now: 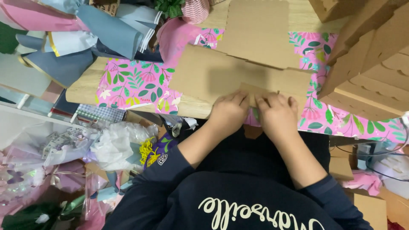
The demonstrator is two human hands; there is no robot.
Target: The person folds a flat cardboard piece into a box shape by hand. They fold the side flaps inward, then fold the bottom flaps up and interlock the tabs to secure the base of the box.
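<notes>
Cardboard, plain brown and die-cut, lies flat as an unfolded box blank [238,72] across the middle of the wooden tabletop [83,87], resting on a sheet of pink floral wrapping paper [136,83]. Both hands meet at its near edge, at about 6 o'clock of the blank: the left hand [228,111] and the right hand [279,115] lie side by side, their fingers [238,99] curled down and pressing on a small flap [254,91] between them, pinching rather than open. My judgement is that the flap could crease crookedly or tear if the two hands press unevenly, since the fold line is hidden beneath them. The blank could also slide on the smooth paper and carry it over the tabletop's near edge. At 3 o'clock a leaning stack of similar cardboard pieces [366,64] stands just beside the blank; an elbow swing could tip it. At 10 o'clock, rolled wrapping sheets [106,30] crowd the far corner and could snag a lifted panel.
</notes>
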